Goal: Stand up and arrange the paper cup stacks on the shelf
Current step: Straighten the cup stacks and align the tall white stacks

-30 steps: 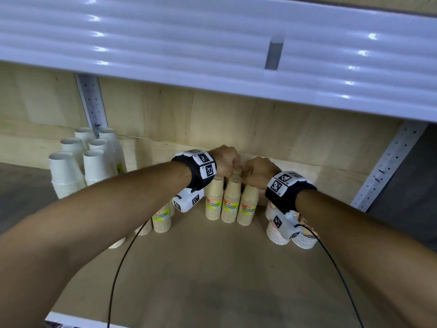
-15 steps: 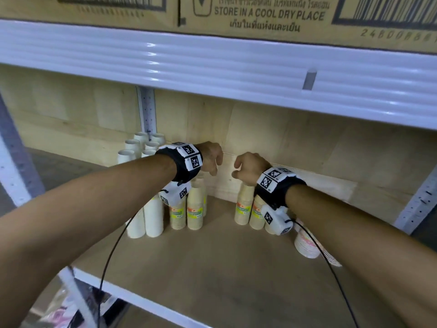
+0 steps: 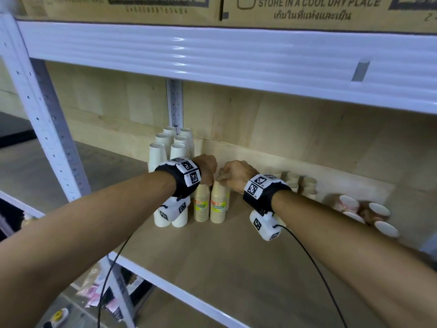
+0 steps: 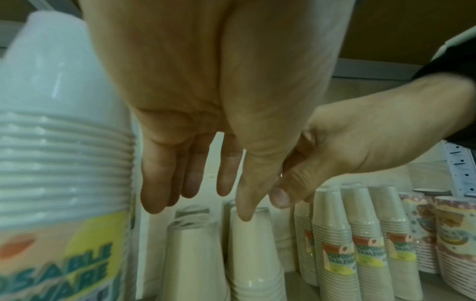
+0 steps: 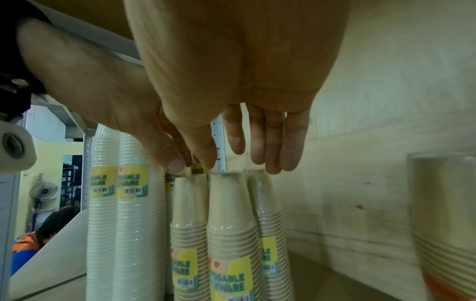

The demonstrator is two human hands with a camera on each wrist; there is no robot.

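Two tan wrapped cup stacks (image 3: 217, 204) stand upright on the wooden shelf (image 3: 236, 268), right beside upright white stacks (image 3: 163, 143). My left hand (image 3: 208, 169) and right hand (image 3: 234, 172) hover side by side over the tan tops. In the left wrist view my left hand (image 4: 213, 203) hangs with straight fingers, its thumb tip touching a tan stack (image 4: 255, 254). In the right wrist view my right hand (image 5: 231, 160) also hangs straight-fingered just above the tan stacks (image 5: 231, 224), holding nothing. More tan stacks (image 3: 307, 185) stand behind my right wrist.
Patterned cup stacks (image 3: 378, 209) lie on their sides at the right. The white upper shelf beam (image 3: 212, 50) runs low overhead with cardboard boxes (image 3: 307, 8) on it. A perforated upright post (image 3: 47, 114) stands at the left. A person in orange (image 5: 38, 234) is beyond the shelf.
My right hand has moved left to meet the left hand over the tan stacks beside the white ones. The view has swung, showing more of the shelf's right side.
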